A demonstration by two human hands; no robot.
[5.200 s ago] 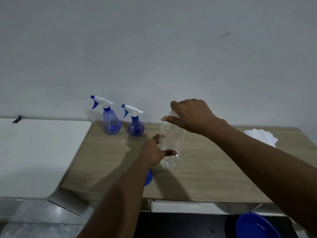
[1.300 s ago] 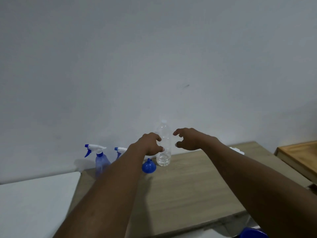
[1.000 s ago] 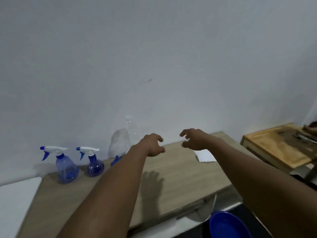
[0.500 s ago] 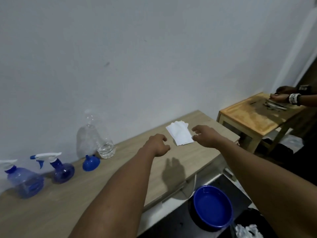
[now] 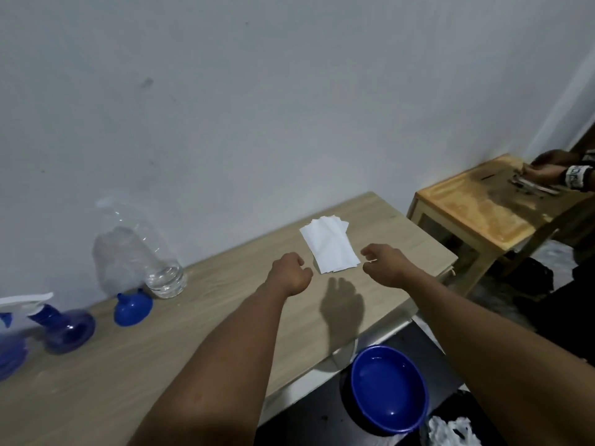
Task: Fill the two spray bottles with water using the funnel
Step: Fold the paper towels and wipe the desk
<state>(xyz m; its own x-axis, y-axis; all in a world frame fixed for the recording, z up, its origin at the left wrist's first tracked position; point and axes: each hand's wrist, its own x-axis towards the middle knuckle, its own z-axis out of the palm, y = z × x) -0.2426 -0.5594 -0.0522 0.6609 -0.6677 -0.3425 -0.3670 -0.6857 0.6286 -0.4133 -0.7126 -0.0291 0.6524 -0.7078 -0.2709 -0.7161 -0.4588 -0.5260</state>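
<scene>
- Now your left hand (image 5: 291, 273) is an empty fist, your right hand (image 5: 386, 265) slack and empty, both beside the tissues (image 5: 330, 247).
- Pinch just the top one, near the table's (image 5: 193, 333) right edge.

2 spray bottles (image 5: 66, 329) (image 5: 9, 355); 1 funnel (image 5: 132, 309); 1 clear bottle (image 5: 138, 259); 1 napkin stack (image 5: 330, 249); 1 blue bowl (image 5: 389, 394)

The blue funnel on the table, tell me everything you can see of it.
The blue funnel is glossy, opaque plastic by its look. It stands upside down on the wooden table, wide mouth down, short spout up, between the clear plastic bottle and the dark blue spray bottle. Whether it touches that bottle cannot be told. The left hand and right hand are away from it.
</scene>
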